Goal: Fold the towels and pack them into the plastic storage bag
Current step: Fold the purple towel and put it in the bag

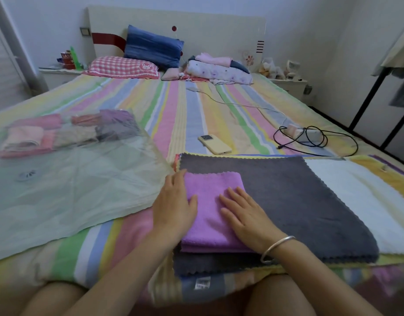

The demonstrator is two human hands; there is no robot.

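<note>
striped bed [196, 106], pale headboard [196, 26], white walls [310, 23], perhaps nightstands.

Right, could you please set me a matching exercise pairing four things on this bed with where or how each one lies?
Things:
1. purple towel
2. grey towel
3. phone
4. plastic storage bag

States:
A. spread flat beneath another towel
B. holds folded towels at its far end
C. folded, pressed by the left hand and right hand
D. lies by itself on the striped sheet, beyond the towels

Pairs: 1-C, 2-A, 3-D, 4-B.
</note>
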